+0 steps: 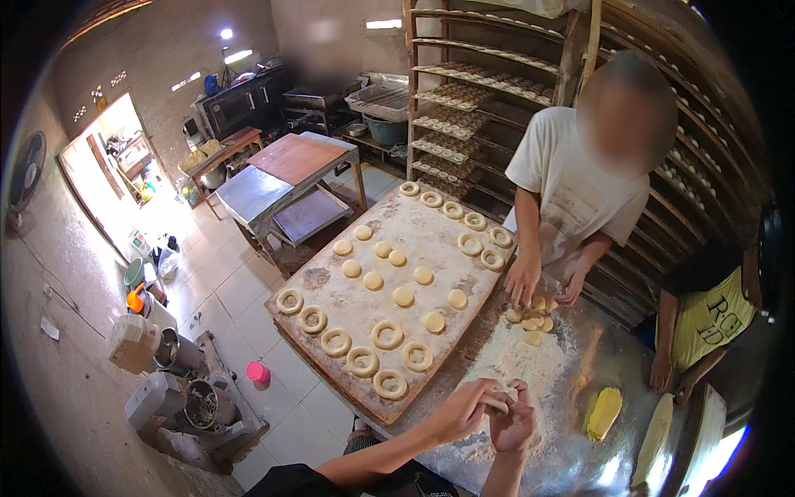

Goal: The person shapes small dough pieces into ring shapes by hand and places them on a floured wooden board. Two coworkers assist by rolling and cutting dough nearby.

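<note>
Left hand [460, 412] and right hand [512, 426] hold one dough piece [496, 403]; floured board [451, 267] bears formed dough rings [375, 335], with dough rounds [434, 322] apparently unshaped.

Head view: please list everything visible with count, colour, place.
Board: one, brown, centre
Dough rings: fourteen, pale, on board
Dough discs: ten, pale, on board
Metal table: one, grey, lower right
Flour: one patch, white, on metal table
Dough pieces: several, pale, on metal table
Slab: one, yellow, on metal table
Cup: one, pink, left of board
Mixers: two, cream, lower left
Shelves: many, brown, upper right
Side table: one, grey and brown, upper left
People: two, white and yellow tops, right
Held dough: one, pale, lower centre
Hands: two, lower centre
</note>
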`<state>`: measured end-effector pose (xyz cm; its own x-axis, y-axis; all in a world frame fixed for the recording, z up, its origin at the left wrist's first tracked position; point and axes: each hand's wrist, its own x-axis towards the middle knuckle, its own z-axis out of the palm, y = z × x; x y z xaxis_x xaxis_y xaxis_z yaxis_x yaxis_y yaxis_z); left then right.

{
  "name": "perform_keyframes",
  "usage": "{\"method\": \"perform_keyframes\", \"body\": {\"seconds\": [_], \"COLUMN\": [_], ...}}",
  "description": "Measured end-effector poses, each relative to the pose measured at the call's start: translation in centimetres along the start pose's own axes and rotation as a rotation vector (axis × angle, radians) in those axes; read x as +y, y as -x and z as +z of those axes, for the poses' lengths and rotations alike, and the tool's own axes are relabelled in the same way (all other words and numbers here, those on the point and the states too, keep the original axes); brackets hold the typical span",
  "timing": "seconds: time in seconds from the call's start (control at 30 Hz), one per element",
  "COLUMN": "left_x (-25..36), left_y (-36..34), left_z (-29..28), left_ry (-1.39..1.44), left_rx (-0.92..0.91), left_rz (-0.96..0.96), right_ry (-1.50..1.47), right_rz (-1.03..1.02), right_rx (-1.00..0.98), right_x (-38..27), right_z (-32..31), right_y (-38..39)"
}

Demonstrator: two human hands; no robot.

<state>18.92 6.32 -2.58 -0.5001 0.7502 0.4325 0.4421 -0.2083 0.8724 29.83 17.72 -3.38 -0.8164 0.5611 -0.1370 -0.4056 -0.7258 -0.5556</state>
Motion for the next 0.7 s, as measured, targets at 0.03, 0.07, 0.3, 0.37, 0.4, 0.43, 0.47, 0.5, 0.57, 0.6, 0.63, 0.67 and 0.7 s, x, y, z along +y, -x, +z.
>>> {"method": "perform_keyframes", "body": {"seconds": [0.03,0.07,0.3,0.37,0.4,0.43,0.47,0.5,0.57,0.6,0.63,0.67,0.7], "left_x": [0.1,0.2,0.4,-0.4,-0.6,-1.0,-1.4,-1.8,-2.7,-3.0,-3.1,-3.4,-3.7], "left_y": [0.4,0.8,0.7,0.3,0.3,0.2,0.1,-0.2,-0.3,-0.2,-0.1,-0.3,-0.5], "left_z": [-0.6,-1.3,-6.9,-9.5,-10.7,-12.0,-13.2,-14.5,-17.4,-18.8,-19.7,-20.5,-21.3], "left_ry": [0.227,0.455,0.138,-0.173,-0.247,-0.278,-0.309,-0.331,-0.340,-0.373,-0.400,-0.308,-0.284], "left_rx": [-0.019,-0.042,0.188,0.174,0.138,0.104,0.072,0.037,0.012,-0.018,-0.055,-0.019,-0.015], "left_rz": [-0.039,-0.079,-0.259,-0.104,-0.059,-0.075,-0.085,-0.081,-0.070,-0.060,-0.057,-0.023,-0.068], "right_ry": [-0.053,0.000,0.730,0.370,0.226,0.247,0.305,0.366,0.389,0.350,0.503,0.796,0.959], "right_rz": [0.009,-0.057,-0.190,-0.135,-0.130,-0.094,-0.079,-0.069,-0.097,-0.135,-0.159,-0.156,-0.160], "right_rx": [0.029,0.022,-0.153,-0.298,-0.315,-0.385,-0.394,-0.407,-0.287,-0.155,-0.097,-0.025,-0.007], "right_x": [0.1,0.7,5.6,7.0,7.8,8.7,9.7,10.7,12.7,13.7,14.4,15.1,15.6], "right_z": [0.9,1.9,7.0,7.9,8.3,8.8,9.3,9.8,11.0,11.7,12.4,13.2,14.0], "right_y": [0.0,-0.5,-1.8,-2.4,-2.8,-3.2,-3.7,-4.4,-5.6,-6.1,-6.6,-7.0,-7.3]}}
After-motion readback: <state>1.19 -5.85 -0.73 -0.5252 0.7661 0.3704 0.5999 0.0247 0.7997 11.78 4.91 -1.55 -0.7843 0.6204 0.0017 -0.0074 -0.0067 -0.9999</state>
